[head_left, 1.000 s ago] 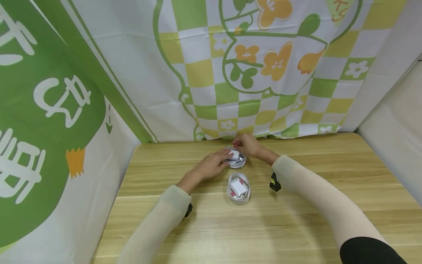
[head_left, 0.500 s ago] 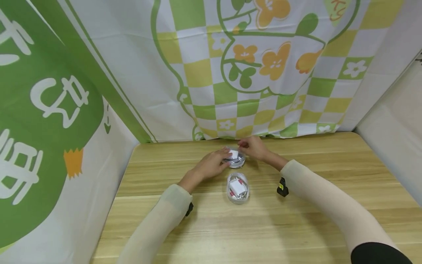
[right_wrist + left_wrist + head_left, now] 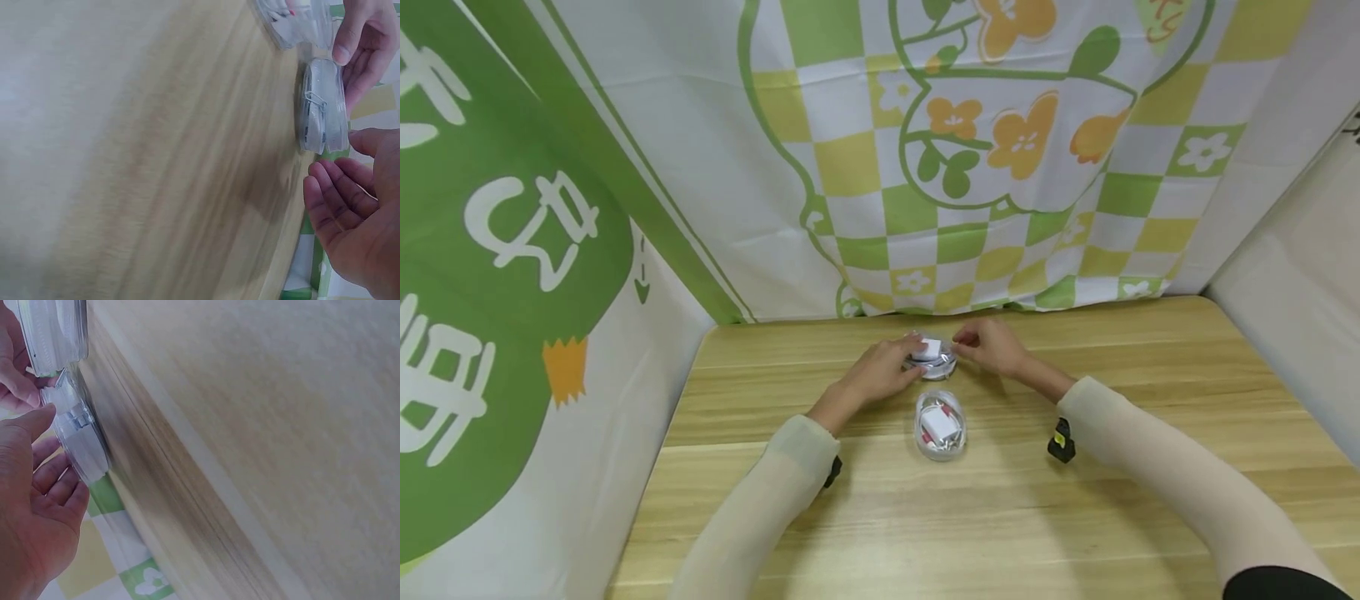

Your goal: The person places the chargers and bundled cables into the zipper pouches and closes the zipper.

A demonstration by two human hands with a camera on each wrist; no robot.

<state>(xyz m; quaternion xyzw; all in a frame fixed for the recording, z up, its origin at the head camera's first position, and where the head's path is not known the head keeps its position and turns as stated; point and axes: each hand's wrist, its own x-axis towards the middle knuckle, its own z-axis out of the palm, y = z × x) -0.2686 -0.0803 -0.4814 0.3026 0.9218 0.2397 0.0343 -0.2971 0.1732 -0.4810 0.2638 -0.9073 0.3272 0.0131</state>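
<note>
Near the table's back edge lies a clear plastic case [image 3: 937, 367] with a white charger plug [image 3: 929, 349] and a coiled pale cable inside. My left hand [image 3: 880, 372] grips its left side, thumb in front and fingers behind. At the right rim, the thumb and fingertips of my right hand [image 3: 996, 348] pinch the edge. A wire clasp [image 3: 315, 98] shows on the case's side in the right wrist view; whether the lid is fully closed is unclear. Closer to me sits a second clear case [image 3: 942, 451], holding a white plug, cable and red parts.
Both cases are on a wooden table [image 3: 880, 517]. Behind it hangs a checkered cloth [image 3: 917, 217] reaching the table's back edge. A green and white printed cloth [image 3: 512, 333] is at the left, and a pale wall [image 3: 1292, 308] at the right.
My right hand has moved from the far side of the back case round to its right edge, and toward me. My left hand and both cases have stayed in place.
</note>
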